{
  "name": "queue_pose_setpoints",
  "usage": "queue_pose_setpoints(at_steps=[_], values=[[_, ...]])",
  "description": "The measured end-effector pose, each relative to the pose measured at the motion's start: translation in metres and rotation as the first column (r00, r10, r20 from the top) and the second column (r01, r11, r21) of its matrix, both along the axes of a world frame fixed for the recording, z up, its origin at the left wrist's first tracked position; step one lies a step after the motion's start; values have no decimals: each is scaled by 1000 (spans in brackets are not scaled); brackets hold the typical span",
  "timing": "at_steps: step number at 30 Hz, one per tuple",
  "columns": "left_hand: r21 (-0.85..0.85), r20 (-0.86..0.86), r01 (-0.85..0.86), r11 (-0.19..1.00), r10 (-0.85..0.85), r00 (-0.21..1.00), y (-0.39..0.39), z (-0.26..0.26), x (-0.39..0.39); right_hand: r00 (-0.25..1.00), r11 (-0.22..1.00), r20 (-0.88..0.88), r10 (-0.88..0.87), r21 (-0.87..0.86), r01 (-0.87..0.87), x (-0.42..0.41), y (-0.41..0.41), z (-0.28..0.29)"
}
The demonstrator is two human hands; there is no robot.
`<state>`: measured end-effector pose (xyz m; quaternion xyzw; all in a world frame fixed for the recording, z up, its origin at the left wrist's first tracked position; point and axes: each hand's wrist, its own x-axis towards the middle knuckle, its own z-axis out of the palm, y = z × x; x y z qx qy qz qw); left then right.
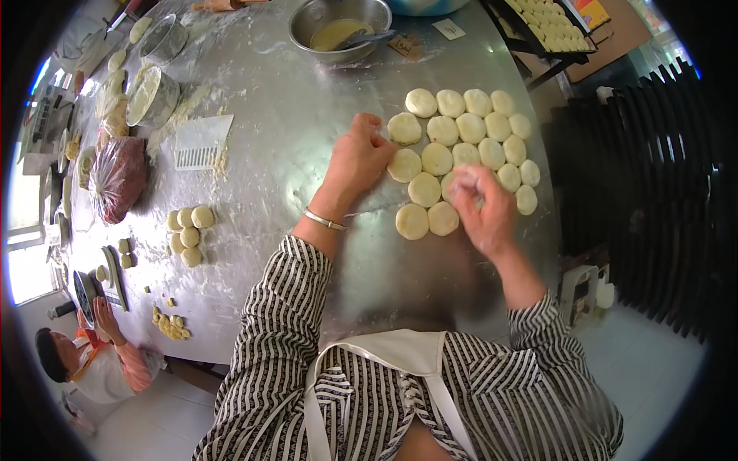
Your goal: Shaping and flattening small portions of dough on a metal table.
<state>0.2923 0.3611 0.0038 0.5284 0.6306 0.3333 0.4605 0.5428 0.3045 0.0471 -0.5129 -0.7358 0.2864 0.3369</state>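
Several flat round dough pieces [436,159] lie close together in uneven rows on the metal table [277,173]. My left hand [360,155] is at the left edge of the group, its fingertips by a dough round [405,165]; whether they touch it is unclear. Over the lower middle of the group is my right hand [483,204], blurred, fingers curled, hiding some of the rounds beneath. Whether it holds anything does not show. Nearest my body, two rounds [412,222] sit side by side, left of my right hand.
A steel bowl [300,43] with yellow liquid and a utensil stands at the far side. Left are a white plastic scraper [202,138], a bagged dark filling [124,178], dough balls [189,237] and a co-worker [109,369]. A tray of dough pieces [545,26] is at the far right.
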Motion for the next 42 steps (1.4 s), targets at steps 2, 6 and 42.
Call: queue_pose_setpoints(at_steps=[2, 6, 42], values=[[38, -20, -29, 999, 30, 999, 3, -3, -3, 1000, 1000, -6, -7, 11, 7, -2, 29, 7], [105, -105, -14, 994, 25, 994, 20, -8, -1, 993, 996, 84, 78, 42, -82, -12, 82, 2], [-158, 740, -86, 984, 176, 650, -79, 55, 8, 951, 838, -310, -15, -522, -157, -51, 40, 21]])
